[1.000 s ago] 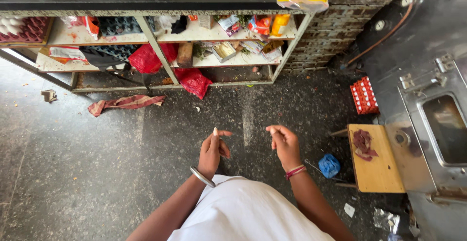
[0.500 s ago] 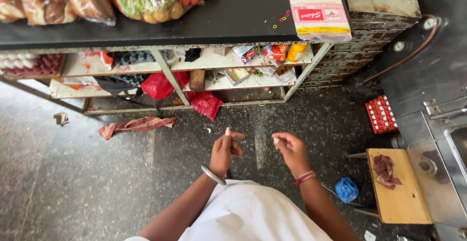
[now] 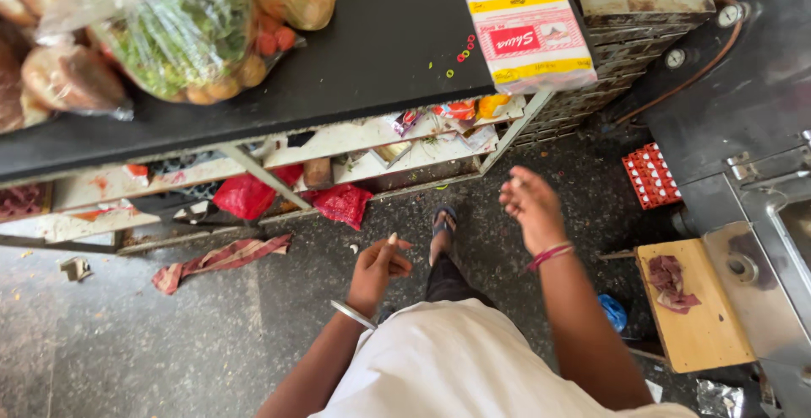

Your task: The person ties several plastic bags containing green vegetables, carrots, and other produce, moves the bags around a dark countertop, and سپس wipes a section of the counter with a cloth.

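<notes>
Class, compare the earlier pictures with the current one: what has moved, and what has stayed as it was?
The view has moved toward the black counter, bringing bagged vegetables into sight. The right hand has risen and moved away from the left hand; a sandalled foot steps forward. Both hands remain empty; the striped cloth still lies on the floor.

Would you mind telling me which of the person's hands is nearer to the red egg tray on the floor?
Right. The right hand is just left of the red egg tray; the left hand is farther left and lower.
</notes>
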